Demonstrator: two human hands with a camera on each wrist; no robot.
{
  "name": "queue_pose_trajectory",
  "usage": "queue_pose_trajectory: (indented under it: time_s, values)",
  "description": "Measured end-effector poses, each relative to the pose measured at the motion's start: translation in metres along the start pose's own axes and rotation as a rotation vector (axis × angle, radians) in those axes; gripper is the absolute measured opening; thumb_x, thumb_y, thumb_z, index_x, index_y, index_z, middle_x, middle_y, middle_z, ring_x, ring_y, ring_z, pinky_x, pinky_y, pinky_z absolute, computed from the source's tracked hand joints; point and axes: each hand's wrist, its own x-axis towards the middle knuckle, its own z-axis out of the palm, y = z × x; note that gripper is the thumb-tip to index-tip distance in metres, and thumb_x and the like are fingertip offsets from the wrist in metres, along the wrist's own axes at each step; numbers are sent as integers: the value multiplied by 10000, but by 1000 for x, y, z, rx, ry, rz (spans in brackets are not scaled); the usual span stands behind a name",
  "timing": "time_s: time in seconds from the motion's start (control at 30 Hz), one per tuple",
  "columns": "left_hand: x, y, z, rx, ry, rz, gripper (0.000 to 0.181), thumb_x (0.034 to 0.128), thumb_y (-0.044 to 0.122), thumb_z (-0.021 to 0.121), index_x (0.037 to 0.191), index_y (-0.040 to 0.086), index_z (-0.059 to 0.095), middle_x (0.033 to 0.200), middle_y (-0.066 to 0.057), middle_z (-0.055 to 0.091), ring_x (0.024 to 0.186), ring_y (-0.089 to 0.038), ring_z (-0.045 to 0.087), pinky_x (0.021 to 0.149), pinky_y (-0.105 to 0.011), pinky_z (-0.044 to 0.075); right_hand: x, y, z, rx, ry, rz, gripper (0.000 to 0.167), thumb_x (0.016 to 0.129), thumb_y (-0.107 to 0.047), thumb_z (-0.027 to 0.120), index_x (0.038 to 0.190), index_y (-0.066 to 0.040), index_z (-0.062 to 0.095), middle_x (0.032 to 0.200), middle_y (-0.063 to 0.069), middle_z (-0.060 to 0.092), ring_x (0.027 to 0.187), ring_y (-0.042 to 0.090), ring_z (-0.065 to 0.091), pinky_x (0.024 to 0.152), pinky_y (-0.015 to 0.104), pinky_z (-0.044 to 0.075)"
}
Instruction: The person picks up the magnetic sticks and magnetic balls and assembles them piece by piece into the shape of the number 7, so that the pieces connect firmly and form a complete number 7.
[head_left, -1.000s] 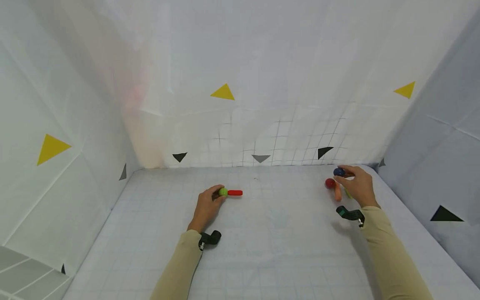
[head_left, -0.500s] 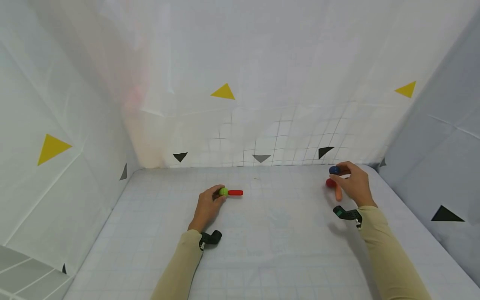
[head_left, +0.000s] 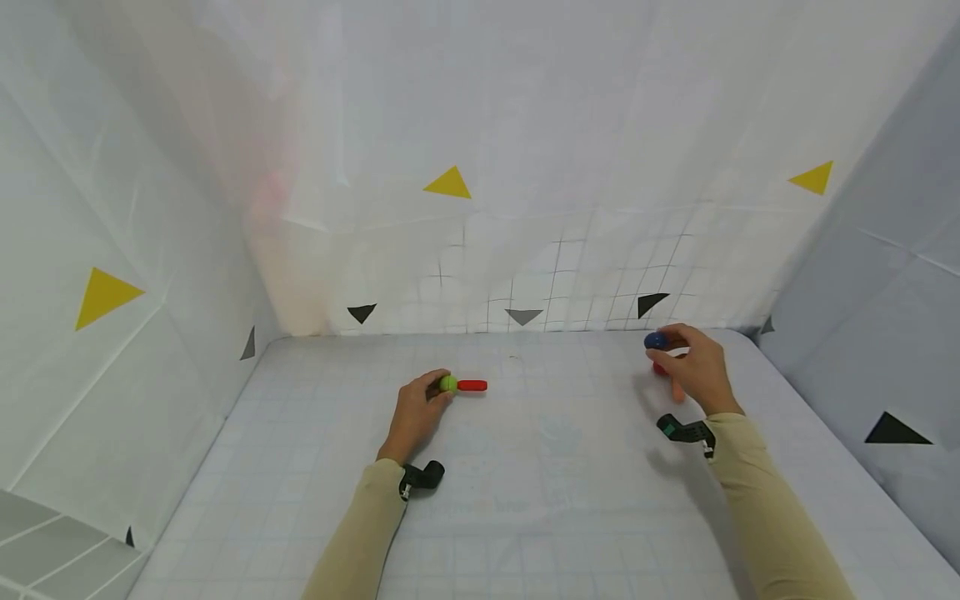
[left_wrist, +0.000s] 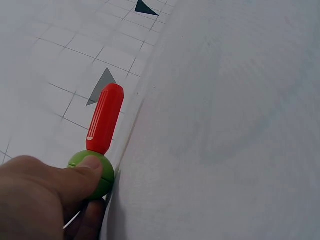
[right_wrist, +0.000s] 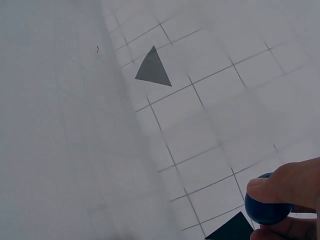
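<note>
Left of the middle of the table, my left hand (head_left: 412,417) pinches a green ball (head_left: 448,383) between thumb and fingers. A short red rod (left_wrist: 105,117) with ridged sides sticks out from that ball, touching it at one end. Over on the right, my right hand (head_left: 699,371) holds a dark blue ball (right_wrist: 267,209) by its fingertips, raised off the table. Below this hand lie a red ball (head_left: 660,369) and an orange rod (head_left: 678,392), both partly covered by the fingers. The right wrist view shows only the blue ball in the fingers.
A white table (head_left: 540,500) with faint grid lines runs back to a white sheet wall (head_left: 555,150). Side sheets stand at left and right. Yellow, black and grey triangles mark the sheets. Each wrist wears a black camera mount (head_left: 423,475).
My right hand has moved left with the blue ball, now above the red ball. A light green piece seen earlier beside the orange rod is now hidden. My left hand stays still.
</note>
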Motion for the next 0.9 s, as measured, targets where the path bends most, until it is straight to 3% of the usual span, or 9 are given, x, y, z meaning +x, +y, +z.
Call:
queue_pose_trajectory:
  time_s: [0.13,0.33,0.57,0.9]
  values:
    - [0,0,0,9,0,0,412,982,87,744,1385,83,657,1284,-74,671,1141,-214,638,1019,-403,514,-2,-4,4,3,-13,-12,422,923,-172,816,1276,0,661,1104,203,700,966,361,678,756,261,528]
    - [-1,2,0,10,3,-10,408,983,94,745,1383,95,664,1284,-59,671,1141,-209,634,1018,-391,517,-2,-7,10,19,-18,-58,422,913,-153,829,1269,3,664,1092,193,699,1006,359,660,753,215,523]
    - [0,0,0,4,8,-5,407,979,88,748,1378,98,667,1291,-63,671,1150,-212,639,1020,-395,518,-3,-14,18,11,-5,-93,401,897,-122,832,1242,13,678,1084,186,703,1005,351,656,787,393,566]
    - [-1,0,0,4,14,-1,404,976,98,753,1371,98,672,1276,-55,677,1132,-208,640,1012,-402,522,-5,-23,24,14,-32,-102,406,907,-103,818,1262,24,667,1093,204,698,1010,375,656,800,500,559]
